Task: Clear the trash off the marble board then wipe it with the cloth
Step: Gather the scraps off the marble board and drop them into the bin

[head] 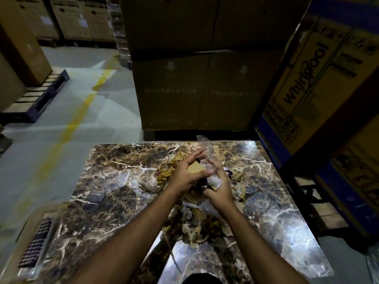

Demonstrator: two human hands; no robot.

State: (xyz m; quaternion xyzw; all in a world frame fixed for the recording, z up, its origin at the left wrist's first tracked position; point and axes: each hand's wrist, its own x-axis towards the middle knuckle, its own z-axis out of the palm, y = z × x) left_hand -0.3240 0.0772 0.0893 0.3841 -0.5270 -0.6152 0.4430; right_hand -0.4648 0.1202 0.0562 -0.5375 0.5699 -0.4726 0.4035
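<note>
A brown veined marble board (114,193) lies on the floor in front of me. A pile of trash (196,224), dry leaves, paper scraps and clear plastic, runs down its middle. My left hand (185,175) and my right hand (218,186) meet above the pile, gathering a bundle. A cardboard scrap (195,168) and crumpled clear plastic (207,152) are held between them, the plastic sticking up past my fingers. A checked cloth (35,244) lies in a clear tray left of the board.
Stacked cardboard boxes (194,78) stand just behind the board. A printed appliance box (320,83) leans in at the right. Pallets with boxes (37,97) sit at the left. Grey floor with a yellow line (78,117) stretches away on the left.
</note>
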